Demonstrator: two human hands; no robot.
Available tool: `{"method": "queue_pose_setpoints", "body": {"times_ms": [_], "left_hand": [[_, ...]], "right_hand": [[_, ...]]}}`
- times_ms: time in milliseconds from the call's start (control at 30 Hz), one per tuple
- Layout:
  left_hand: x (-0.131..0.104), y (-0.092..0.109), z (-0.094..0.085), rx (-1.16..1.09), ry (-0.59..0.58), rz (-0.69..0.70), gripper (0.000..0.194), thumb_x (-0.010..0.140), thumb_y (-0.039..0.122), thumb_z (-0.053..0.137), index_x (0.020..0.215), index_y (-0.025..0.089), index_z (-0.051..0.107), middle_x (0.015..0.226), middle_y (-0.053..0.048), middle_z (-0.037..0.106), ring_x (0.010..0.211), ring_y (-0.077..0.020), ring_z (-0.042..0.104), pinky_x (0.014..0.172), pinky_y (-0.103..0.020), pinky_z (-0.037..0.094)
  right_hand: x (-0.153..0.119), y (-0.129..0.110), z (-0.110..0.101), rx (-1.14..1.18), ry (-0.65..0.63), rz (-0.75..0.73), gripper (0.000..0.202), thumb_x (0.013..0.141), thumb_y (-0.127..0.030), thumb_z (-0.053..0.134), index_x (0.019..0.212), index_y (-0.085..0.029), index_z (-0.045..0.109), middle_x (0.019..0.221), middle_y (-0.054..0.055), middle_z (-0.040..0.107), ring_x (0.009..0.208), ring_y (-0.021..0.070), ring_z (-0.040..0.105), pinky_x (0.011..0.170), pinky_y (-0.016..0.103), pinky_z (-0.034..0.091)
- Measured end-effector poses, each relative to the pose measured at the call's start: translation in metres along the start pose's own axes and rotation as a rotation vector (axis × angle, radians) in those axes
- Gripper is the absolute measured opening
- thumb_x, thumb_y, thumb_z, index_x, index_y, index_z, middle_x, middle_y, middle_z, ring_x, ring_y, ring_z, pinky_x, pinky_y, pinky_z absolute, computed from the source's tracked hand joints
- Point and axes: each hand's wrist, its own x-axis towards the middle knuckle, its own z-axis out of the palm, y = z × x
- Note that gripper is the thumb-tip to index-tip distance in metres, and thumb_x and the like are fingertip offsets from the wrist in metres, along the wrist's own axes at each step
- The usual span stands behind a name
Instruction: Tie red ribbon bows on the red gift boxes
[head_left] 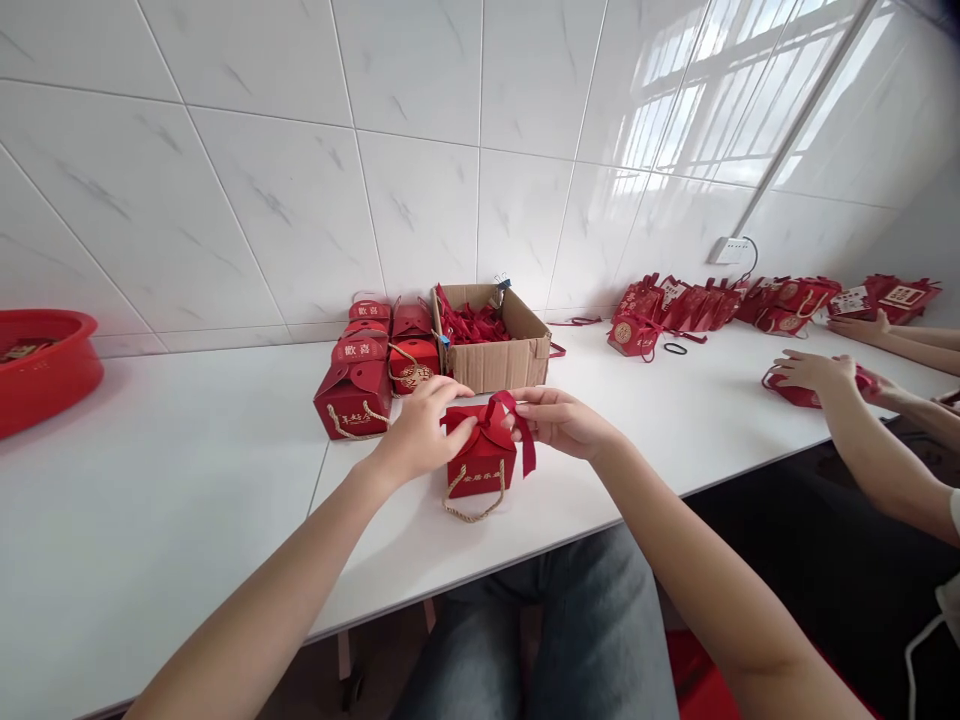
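Note:
A small red gift box (481, 475) with gold lettering stands upright on the table before me. Its twisted rope handle (474, 518) hangs down at the front. Around its closed top runs a dark red ribbon (528, 455), looped above the lid with one tail hanging at the right. My left hand (420, 430) is at the box's upper left, thumb against the lid and fingers curved behind, with the ribbon's left part between them. At the upper right, my right hand (559, 420) pinches the ribbon loop; some of its fingertips are hidden.
Behind stands an open cardboard carton (495, 368) full of red ribbons (472, 325). Left of it are several finished-looking red boxes (352, 395). A red basin (52, 370) sits far left. More red packages (675, 305) line the wall. At right, a co-worker's hands (814, 370) handle another box.

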Motion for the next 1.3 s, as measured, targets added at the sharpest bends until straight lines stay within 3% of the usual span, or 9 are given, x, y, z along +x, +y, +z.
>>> {"method": "queue_pose_setpoints", "body": {"times_ms": [167, 367, 467, 633, 767, 867, 933, 1100, 1300], "left_hand": [[0.014, 0.009, 0.012, -0.062, 0.062, -0.02, 0.012, 0.081, 0.029, 0.053, 0.083, 0.02, 0.061, 0.086, -0.004, 0.067, 0.078, -0.0199, 0.062, 0.071, -0.032, 0.048], [0.02, 0.009, 0.017, -0.169, 0.12, -0.127, 0.012, 0.079, 0.026, 0.051, 0.075, 0.02, 0.061, 0.078, -0.001, 0.068, 0.07, -0.0163, 0.06, 0.066, -0.028, 0.046], [0.02, 0.008, 0.014, -0.241, 0.089, -0.168, 0.011, 0.076, 0.025, 0.052, 0.075, 0.02, 0.063, 0.083, -0.002, 0.068, 0.078, -0.0178, 0.061, 0.073, -0.029, 0.047], [0.014, -0.017, 0.007, -0.379, -0.016, -0.363, 0.025, 0.075, 0.032, 0.054, 0.097, 0.022, 0.061, 0.106, -0.004, 0.066, 0.097, -0.0207, 0.06, 0.082, -0.031, 0.047], [0.002, -0.037, 0.008, -0.291, -0.168, -0.561, 0.039, 0.068, 0.056, 0.063, 0.087, 0.021, 0.058, 0.081, -0.001, 0.065, 0.059, -0.0152, 0.056, 0.052, -0.027, 0.041], [-0.004, -0.04, 0.009, -0.288, -0.231, -0.516, 0.046, 0.071, 0.063, 0.058, 0.059, 0.02, 0.047, 0.051, 0.005, 0.046, 0.044, -0.0105, 0.039, 0.044, -0.024, 0.026], [-0.008, -0.038, 0.008, -0.317, -0.223, -0.442, 0.051, 0.074, 0.061, 0.055, 0.051, 0.019, 0.04, 0.046, 0.005, 0.041, 0.044, -0.0104, 0.038, 0.046, -0.025, 0.027], [-0.017, -0.027, 0.006, -0.414, -0.212, -0.431, 0.041, 0.08, 0.054, 0.052, 0.06, 0.018, 0.052, 0.066, 0.0, 0.064, 0.066, -0.0178, 0.062, 0.064, -0.028, 0.043], [-0.014, -0.019, -0.007, -0.264, -0.16, -0.301, 0.027, 0.082, 0.046, 0.052, 0.074, 0.021, 0.048, 0.068, 0.002, 0.058, 0.059, -0.0154, 0.056, 0.058, -0.027, 0.042]], "right_hand": [[0.004, 0.0, 0.007, -0.017, 0.034, -0.004, 0.031, 0.072, -0.026, 0.073, 0.099, -0.018, 0.059, 0.079, 0.001, 0.068, 0.07, 0.0115, 0.063, 0.073, 0.027, 0.049], [0.013, 0.008, 0.01, -0.306, 0.24, -0.041, 0.032, 0.074, -0.035, 0.072, 0.099, -0.016, 0.063, 0.066, 0.002, 0.066, 0.053, 0.0094, 0.055, 0.054, 0.024, 0.044], [0.023, 0.011, 0.016, -0.374, 0.227, -0.034, 0.026, 0.073, -0.036, 0.07, 0.088, -0.015, 0.068, 0.069, 0.003, 0.066, 0.049, 0.008, 0.05, 0.05, 0.024, 0.042], [0.029, 0.017, 0.022, -0.431, 0.404, -0.073, 0.029, 0.066, -0.042, 0.073, 0.076, -0.016, 0.069, 0.055, -0.003, 0.051, 0.045, 0.0058, 0.038, 0.043, 0.022, 0.03], [0.028, 0.02, 0.02, -0.404, 0.33, -0.084, 0.036, 0.066, -0.048, 0.071, 0.08, -0.016, 0.067, 0.053, -0.006, 0.047, 0.043, 0.0043, 0.031, 0.041, 0.022, 0.024], [0.029, 0.023, 0.015, -0.404, 0.25, -0.067, 0.037, 0.065, -0.05, 0.071, 0.08, -0.016, 0.066, 0.057, -0.005, 0.053, 0.043, 0.0038, 0.031, 0.041, 0.021, 0.022], [0.029, 0.025, 0.011, -0.432, 0.249, -0.061, 0.036, 0.065, -0.048, 0.072, 0.08, -0.016, 0.067, 0.062, -0.003, 0.059, 0.045, 0.0046, 0.037, 0.043, 0.021, 0.024], [0.026, 0.03, 0.012, -0.514, 0.248, -0.093, 0.024, 0.072, -0.039, 0.066, 0.076, -0.015, 0.067, 0.074, 0.003, 0.069, 0.061, 0.0112, 0.056, 0.056, 0.023, 0.04], [0.032, 0.026, 0.033, -0.821, 0.477, -0.079, 0.017, 0.073, -0.026, 0.058, 0.064, -0.015, 0.066, 0.065, 0.003, 0.067, 0.058, 0.0126, 0.054, 0.053, 0.024, 0.038]]}}
